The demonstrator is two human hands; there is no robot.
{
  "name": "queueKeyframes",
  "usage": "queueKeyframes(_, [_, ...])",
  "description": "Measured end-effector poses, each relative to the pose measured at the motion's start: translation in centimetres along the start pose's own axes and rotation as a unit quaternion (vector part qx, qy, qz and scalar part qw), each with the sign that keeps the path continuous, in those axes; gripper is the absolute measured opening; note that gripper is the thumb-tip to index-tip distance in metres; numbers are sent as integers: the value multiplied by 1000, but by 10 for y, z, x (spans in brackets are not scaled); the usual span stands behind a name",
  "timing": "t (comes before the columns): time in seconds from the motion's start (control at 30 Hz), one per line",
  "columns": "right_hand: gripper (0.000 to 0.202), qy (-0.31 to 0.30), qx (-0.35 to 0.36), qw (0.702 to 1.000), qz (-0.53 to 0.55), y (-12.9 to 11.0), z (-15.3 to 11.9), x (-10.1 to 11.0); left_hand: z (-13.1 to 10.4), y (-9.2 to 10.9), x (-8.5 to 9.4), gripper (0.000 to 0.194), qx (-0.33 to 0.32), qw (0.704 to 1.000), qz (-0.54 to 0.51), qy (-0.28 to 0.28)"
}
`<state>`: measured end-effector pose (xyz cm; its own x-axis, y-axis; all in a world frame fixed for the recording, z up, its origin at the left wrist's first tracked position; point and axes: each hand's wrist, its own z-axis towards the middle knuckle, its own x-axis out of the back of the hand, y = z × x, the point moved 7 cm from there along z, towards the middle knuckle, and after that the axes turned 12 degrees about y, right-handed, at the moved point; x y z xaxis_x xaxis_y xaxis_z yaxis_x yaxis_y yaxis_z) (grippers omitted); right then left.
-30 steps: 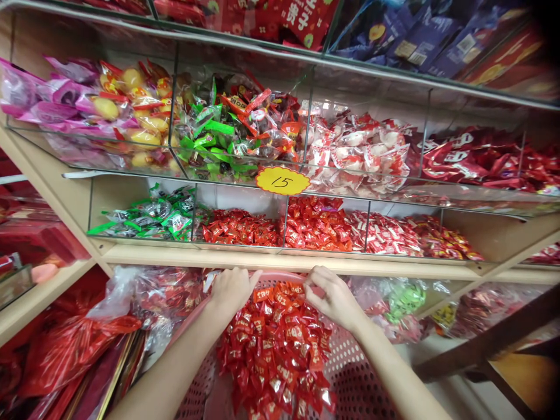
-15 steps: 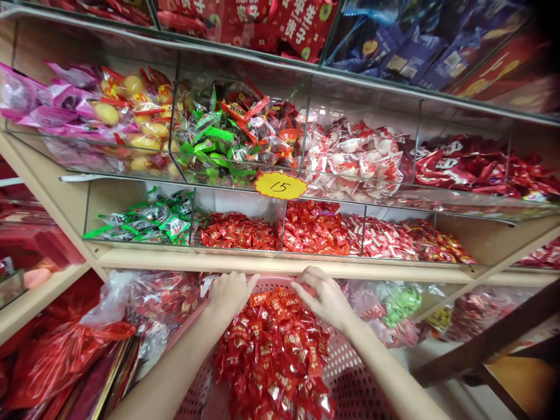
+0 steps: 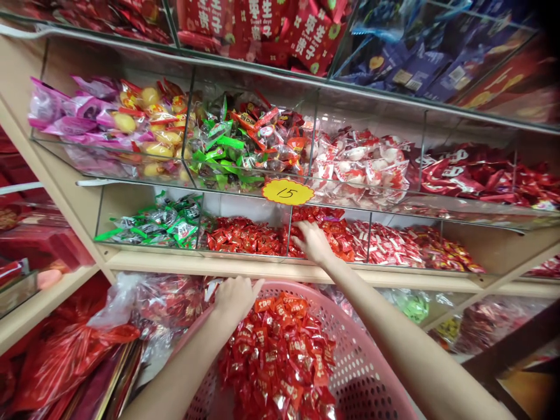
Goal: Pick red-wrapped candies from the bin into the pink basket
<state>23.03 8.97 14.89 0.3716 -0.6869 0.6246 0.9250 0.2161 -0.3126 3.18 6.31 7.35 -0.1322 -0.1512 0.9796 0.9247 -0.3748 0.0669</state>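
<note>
My left hand (image 3: 236, 298) is closed over the far rim of a pink perforated plastic basket (image 3: 345, 312), with the thumb pointing right. Heaped inside the basket are red-wrapped candies (image 3: 280, 356) with gold print. My right hand (image 3: 315, 242) is stretched forward over the lower shelf, fingers apart, at the compartment of loose red candies (image 3: 335, 230). Nothing shows in its fingers, and whether the fingertips touch the candies I cannot tell. Left of the divider lies another bin of small red candies (image 3: 245, 235).
A wooden ledge (image 3: 196, 265) fronts the lower bins. Above them runs a glass-fronted shelf of wrapped sweets with a yellow price tag (image 3: 287, 192) marked 15. A red plastic bag (image 3: 79, 361) lies at lower left, and a dark wooden bar (image 3: 516, 338) crosses the lower right.
My right hand has left the basket rim and moved up and forward to the red candies on the lower shelf. My left hand stays on the rim. The view has shifted slightly.
</note>
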Motion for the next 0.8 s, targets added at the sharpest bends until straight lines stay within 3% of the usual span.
queueKeyframes(0.17, [22, 51, -70, 993, 75, 11, -4, 7, 0, -3, -1, 63, 13, 1000, -9, -11])
queueKeyframes(0.3, [30, 76, -212, 927, 300, 13, -30, 26, 1, -4, -4, 63, 18, 1000, -11, -19])
queueKeyframes(0.43, [33, 54, -271, 893, 355, -3, -75, 40, 2, -2, -5, 63, 13, 1000, -3, -18])
queueKeyframes(0.57, [28, -11, -244, 910, 334, -22, -121, 31, 1, 2, -3, 64, 6, 1000, 0, -14])
queueKeyframes(0.7, [28, -117, -103, 961, 227, -47, -145, 15, 0, 3, -1, 65, -2, 1000, 3, -9])
queueKeyframes(0.8, [26, -138, -32, 974, 176, -60, -148, 15, 0, 3, 0, 66, -7, 1000, 3, -5])
